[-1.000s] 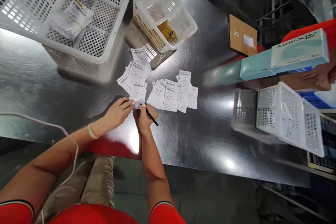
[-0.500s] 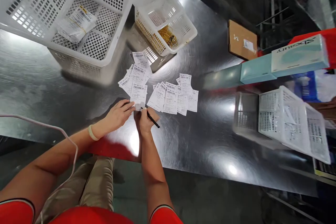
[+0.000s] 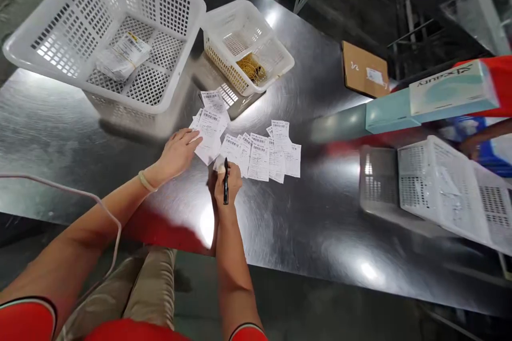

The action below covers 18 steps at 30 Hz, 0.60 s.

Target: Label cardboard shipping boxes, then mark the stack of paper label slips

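My right hand (image 3: 228, 180) grips a black pen (image 3: 226, 184), its upper end leaning toward me. The thumb and fingers of that hand also touch the lower edge of a printed slip (image 3: 230, 149) with a barcode, at the left end of a spread row of similar slips (image 3: 260, 159). My left hand (image 3: 180, 153) lies palm down with fingers stretched out, fingertips on the left edge of an overlapping pile of slips (image 3: 209, 130). A pale band circles the left wrist. Whether the right fingers pinch the slip is hidden.
A large white basket (image 3: 176, 72) with a banded bundle of packets (image 3: 124, 57) stands at the back left. Beside it, a smaller basket (image 3: 280, 70) contains yellow rubber bands (image 3: 252, 69). Boxes (image 3: 448, 90), a carton (image 3: 365, 68) and white baskets (image 3: 440, 181) line the right, near another person's arm (image 3: 488, 136).
The front slip of the left pile has shifted right to the row's left end, with my right hand at it. The pen has swung more upright. My left hand has moved left and up.
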Available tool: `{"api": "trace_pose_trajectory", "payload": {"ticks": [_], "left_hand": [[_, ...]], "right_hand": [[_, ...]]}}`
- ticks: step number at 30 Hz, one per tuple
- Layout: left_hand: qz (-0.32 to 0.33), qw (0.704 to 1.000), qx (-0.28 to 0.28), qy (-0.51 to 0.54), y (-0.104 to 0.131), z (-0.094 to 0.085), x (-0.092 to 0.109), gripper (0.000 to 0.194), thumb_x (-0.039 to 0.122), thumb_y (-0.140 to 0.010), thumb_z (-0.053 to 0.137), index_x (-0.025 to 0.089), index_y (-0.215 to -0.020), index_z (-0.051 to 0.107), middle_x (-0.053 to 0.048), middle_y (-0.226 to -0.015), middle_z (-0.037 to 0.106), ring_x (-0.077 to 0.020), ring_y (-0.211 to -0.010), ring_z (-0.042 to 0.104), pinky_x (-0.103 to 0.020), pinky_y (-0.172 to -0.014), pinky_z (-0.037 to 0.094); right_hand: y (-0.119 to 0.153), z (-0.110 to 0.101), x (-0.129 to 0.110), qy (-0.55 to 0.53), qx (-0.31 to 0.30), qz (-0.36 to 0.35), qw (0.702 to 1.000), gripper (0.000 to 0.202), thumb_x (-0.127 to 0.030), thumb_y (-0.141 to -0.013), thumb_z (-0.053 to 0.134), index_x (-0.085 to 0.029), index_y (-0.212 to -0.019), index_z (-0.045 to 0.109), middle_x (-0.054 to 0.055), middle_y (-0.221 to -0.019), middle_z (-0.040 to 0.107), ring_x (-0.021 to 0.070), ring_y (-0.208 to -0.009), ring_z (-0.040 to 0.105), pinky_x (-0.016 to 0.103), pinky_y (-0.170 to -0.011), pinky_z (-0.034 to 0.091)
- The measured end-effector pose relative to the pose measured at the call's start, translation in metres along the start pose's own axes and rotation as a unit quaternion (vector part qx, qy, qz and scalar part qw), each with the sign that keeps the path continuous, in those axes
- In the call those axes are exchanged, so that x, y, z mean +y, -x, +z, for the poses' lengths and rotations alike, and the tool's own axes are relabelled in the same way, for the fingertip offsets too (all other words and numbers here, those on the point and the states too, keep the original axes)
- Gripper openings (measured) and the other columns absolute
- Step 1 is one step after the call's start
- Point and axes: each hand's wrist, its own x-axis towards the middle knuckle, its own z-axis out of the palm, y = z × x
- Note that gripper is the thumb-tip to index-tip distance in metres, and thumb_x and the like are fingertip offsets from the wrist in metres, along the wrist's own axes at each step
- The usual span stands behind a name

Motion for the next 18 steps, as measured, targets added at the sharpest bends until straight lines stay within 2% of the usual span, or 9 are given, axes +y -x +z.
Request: {"api": "trace_pose_trajectory", "payload": {"ticks": [2, 4, 7, 10, 12, 15, 18], "left_hand": [[0.011, 1.0, -0.017, 0.001, -0.009, 0.001, -0.009, 0.042, 0.014, -0.112, 0.052, 0.018, -0.143, 0.08, -0.017, -0.153, 0.077, -0.036, -0.151, 0.064, -0.06, -0.121, 0.061], [0.04, 0.999, -0.034, -0.003, -0.003, 0.005, -0.007, 0.037, 0.016, -0.113, 0.053, 0.018, -0.138, 0.081, -0.016, -0.15, 0.078, -0.0351, -0.151, 0.065, -0.058, -0.122, 0.061], [0.074, 0.996, -0.044, 0.003, 0.024, 0.012, 0.01, 0.033, 0.02, -0.115, 0.056, 0.019, -0.136, 0.081, -0.015, -0.147, 0.079, -0.035, -0.151, 0.066, -0.058, -0.122, 0.063], [0.091, 0.994, -0.053, 0.017, 0.052, 0.017, 0.03, 0.033, 0.017, -0.114, 0.059, 0.019, -0.138, 0.081, -0.015, -0.149, 0.079, -0.0327, -0.15, 0.067, -0.054, -0.123, 0.064], [0.093, 0.994, -0.049, 0.024, 0.062, 0.02, 0.038, 0.036, 0.015, -0.115, 0.057, 0.018, -0.142, 0.08, -0.015, -0.151, 0.078, -0.0311, -0.151, 0.066, -0.051, -0.125, 0.063], [0.091, 0.994, -0.043, 0.034, 0.065, 0.022, 0.042, 0.038, 0.014, -0.117, 0.053, 0.016, -0.144, 0.079, -0.016, -0.154, 0.076, -0.0312, -0.152, 0.065, -0.053, -0.127, 0.061], [0.106, 0.993, -0.044, 0.019, 0.065, 0.023, 0.044, 0.037, 0.014, -0.117, 0.052, 0.015, -0.141, 0.08, -0.016, -0.15, 0.078, -0.0325, -0.148, 0.066, -0.053, -0.123, 0.063]], "right_hand": [[-0.005, -0.002, 0.003, 0.001, 0.021, 0.002, 1.0, 0.061, -0.069, -0.118, 0.04, -0.018, -0.117, 0.072, 0.012, -0.102, 0.072, 0.0255, -0.093, 0.067, 0.038, -0.086, 0.057], [-0.007, -0.005, 0.004, 0.007, 0.052, 0.002, 0.999, 0.066, -0.074, -0.117, 0.038, -0.017, -0.115, 0.072, 0.012, -0.099, 0.07, 0.0252, -0.091, 0.066, 0.037, -0.084, 0.056], [-0.004, -0.01, 0.002, 0.009, 0.08, 0.007, 0.997, 0.073, -0.081, -0.115, 0.031, -0.02, -0.099, 0.067, 0.008, -0.087, 0.062, 0.0226, -0.079, 0.06, 0.035, -0.074, 0.051], [0.003, -0.013, -0.003, -0.026, 0.05, 0.049, 0.997, 0.069, -0.07, -0.119, 0.024, -0.023, -0.085, 0.061, 0.002, -0.072, 0.054, 0.0186, -0.065, 0.051, 0.032, -0.062, 0.044], [0.006, -0.014, -0.008, -0.052, 0.029, 0.075, 0.995, 0.062, -0.062, -0.119, 0.032, -0.023, -0.081, 0.061, 0.0, -0.068, 0.054, 0.0172, -0.063, 0.051, 0.031, -0.061, 0.044], [0.008, -0.011, -0.017, -0.087, 0.005, 0.084, 0.993, 0.045, -0.055, -0.11, 0.056, -0.022, -0.081, 0.066, 0.0, -0.069, 0.062, 0.017, -0.067, 0.056, 0.03, -0.065, 0.05], [0.007, -0.004, -0.023, -0.105, -0.004, 0.078, 0.991, 0.038, -0.044, -0.103, 0.061, -0.023, -0.071, 0.061, -0.002, -0.063, 0.058, 0.016, -0.061, 0.053, 0.031, -0.062, 0.047]]}}
